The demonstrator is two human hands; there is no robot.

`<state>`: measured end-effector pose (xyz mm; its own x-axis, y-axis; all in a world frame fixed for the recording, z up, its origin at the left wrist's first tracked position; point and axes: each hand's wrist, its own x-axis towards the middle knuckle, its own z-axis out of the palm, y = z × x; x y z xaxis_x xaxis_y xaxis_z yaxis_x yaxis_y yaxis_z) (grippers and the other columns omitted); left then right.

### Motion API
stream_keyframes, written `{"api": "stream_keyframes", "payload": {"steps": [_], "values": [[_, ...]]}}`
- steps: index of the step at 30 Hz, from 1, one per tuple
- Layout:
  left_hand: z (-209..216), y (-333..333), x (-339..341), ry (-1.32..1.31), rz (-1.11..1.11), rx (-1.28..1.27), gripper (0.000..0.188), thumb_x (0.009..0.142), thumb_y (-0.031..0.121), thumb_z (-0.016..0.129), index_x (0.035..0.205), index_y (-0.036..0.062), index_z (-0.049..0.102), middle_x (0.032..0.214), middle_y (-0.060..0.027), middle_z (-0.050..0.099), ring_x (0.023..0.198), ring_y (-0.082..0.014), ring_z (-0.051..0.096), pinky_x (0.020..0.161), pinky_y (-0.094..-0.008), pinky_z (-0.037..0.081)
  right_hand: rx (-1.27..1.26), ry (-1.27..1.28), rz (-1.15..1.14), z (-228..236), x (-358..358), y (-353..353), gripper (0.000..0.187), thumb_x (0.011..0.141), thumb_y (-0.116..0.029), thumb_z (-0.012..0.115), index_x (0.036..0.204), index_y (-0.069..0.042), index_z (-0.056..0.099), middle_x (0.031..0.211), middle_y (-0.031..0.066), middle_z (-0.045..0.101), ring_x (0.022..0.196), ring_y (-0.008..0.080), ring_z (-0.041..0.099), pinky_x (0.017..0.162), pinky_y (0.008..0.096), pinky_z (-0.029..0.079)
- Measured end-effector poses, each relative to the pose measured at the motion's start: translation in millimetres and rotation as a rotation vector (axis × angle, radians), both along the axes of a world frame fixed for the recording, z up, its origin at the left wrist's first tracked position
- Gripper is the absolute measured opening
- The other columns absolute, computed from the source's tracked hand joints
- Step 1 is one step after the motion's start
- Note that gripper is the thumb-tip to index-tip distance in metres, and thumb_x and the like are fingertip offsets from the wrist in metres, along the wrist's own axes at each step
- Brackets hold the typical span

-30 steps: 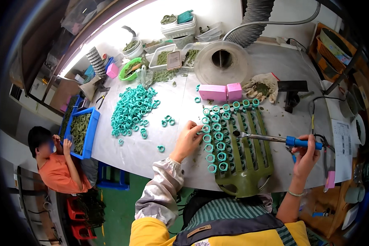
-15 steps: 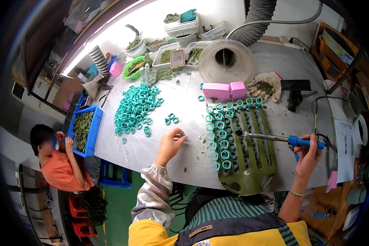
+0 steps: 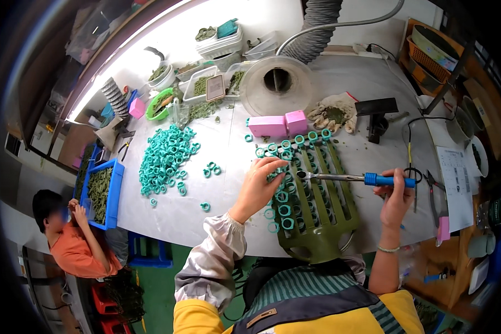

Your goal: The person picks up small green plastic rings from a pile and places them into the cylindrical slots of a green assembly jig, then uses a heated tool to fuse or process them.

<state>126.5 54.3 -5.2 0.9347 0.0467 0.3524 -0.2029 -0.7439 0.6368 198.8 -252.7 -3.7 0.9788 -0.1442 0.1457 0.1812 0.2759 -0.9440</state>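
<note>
In my right hand [image 3: 394,195] is a soldering iron [image 3: 381,179] with a blue handle. Its metal shaft points left, and the dark tip is over the olive-green slotted rack [image 3: 323,236]. Teal rings [image 3: 284,210] stand in columns along the rack's left side, with several more across its far end. My left hand [image 3: 259,186] reaches over the left columns, thumb and forefinger closed round a ring there; the fingers partly hide it. On the table to the left is a big heap of loose teal rings [image 3: 164,158], and a single ring [image 3: 205,206] lies nearer me.
Pink blocks [image 3: 267,126] sit beyond the rack, near a glove [image 3: 334,113] and a black stand [image 3: 376,114]. A clear funnel hood [image 3: 256,94] and tubs of green pieces line the back. Pliers [image 3: 433,195] lie right. At far left a person in orange sits by a blue crate [image 3: 115,195].
My left hand has moved right, from the bare tabletop onto the rack's left columns. A lone ring now shows where that hand was. The whole view has shifted; the iron stays over the rack.
</note>
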Motion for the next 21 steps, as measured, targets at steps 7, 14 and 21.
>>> {"api": "stream_keyframes", "payload": {"steps": [7, 14, 21], "values": [[-26.2, -10.6, 23.2, -0.058, -0.041, 0.122, 0.030, 0.082, 0.004, 0.070, 0.112, 0.0074, 0.068, 0.113, -0.0088, 0.067, 0.105, -0.0296, 0.057, 0.092, -0.0393, 0.047, 0.040, -0.019, 0.050, -19.2, 9.0, 15.6, 0.032, 0.099, -0.024, 0.055, 0.083, 0.002, 0.063, 0.075, 0.0066, 0.068, 0.054, 0.0129, 0.064, 0.054, 0.0251, 0.051], [-25.6, -5.3, 22.2, -0.049, -0.069, 0.124, 0.032, 0.079, 0.002, 0.070, 0.111, 0.0056, 0.068, 0.113, -0.0080, 0.066, 0.106, -0.0292, 0.056, 0.091, -0.0401, 0.044, 0.020, -0.006, 0.069, -4.7, 4.7, 9.5, 0.030, 0.099, -0.025, 0.055, 0.084, 0.000, 0.064, 0.076, 0.0062, 0.067, 0.054, 0.0118, 0.063, 0.053, 0.0236, 0.051], [-1.1, 39.2, -8.7, -0.021, 0.186, -0.091, 0.011, 0.088, 0.005, 0.066, 0.099, 0.0030, 0.067, 0.098, -0.0120, 0.061, 0.081, -0.0243, 0.065, 0.070, -0.0312, 0.054, 0.088, 0.016, -0.032, -3.8, 5.2, -14.4, 0.029, 0.096, -0.025, 0.058, 0.083, 0.000, 0.062, 0.078, 0.0071, 0.065, 0.048, 0.0128, 0.058, 0.047, 0.0237, 0.048]]}}
